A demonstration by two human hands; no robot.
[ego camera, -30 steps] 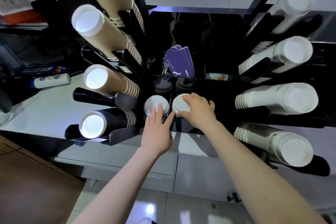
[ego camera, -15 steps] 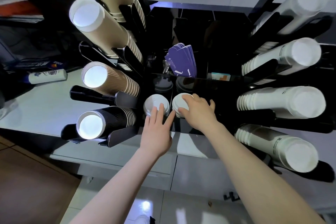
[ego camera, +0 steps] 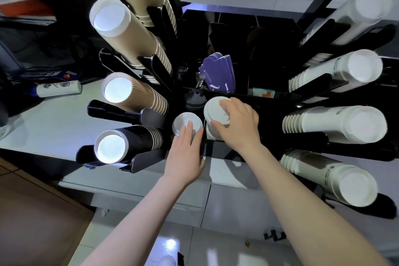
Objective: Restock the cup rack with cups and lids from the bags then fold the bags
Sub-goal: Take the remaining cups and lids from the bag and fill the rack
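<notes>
The left hand (ego camera: 185,157) is laid flat with its fingers straight and close together, their tips resting on a white stack of lids (ego camera: 186,122) in the black rack (ego camera: 269,101). Just right of those fingertips, a second lid stack (ego camera: 216,110) is gripped by the curled fingers and thumb of the right hand (ego camera: 238,124). Beyond the fingers, purple sleeves (ego camera: 220,75) are seen upright in a rack compartment.

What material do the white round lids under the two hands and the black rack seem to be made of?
White round lids: probably thin plastic, matte, with moulded ridges. Black rack: likely glossy acrylic or plastic, since its flat panels reflect light. Right hand grips the lids; left hand touches another stack.
</notes>
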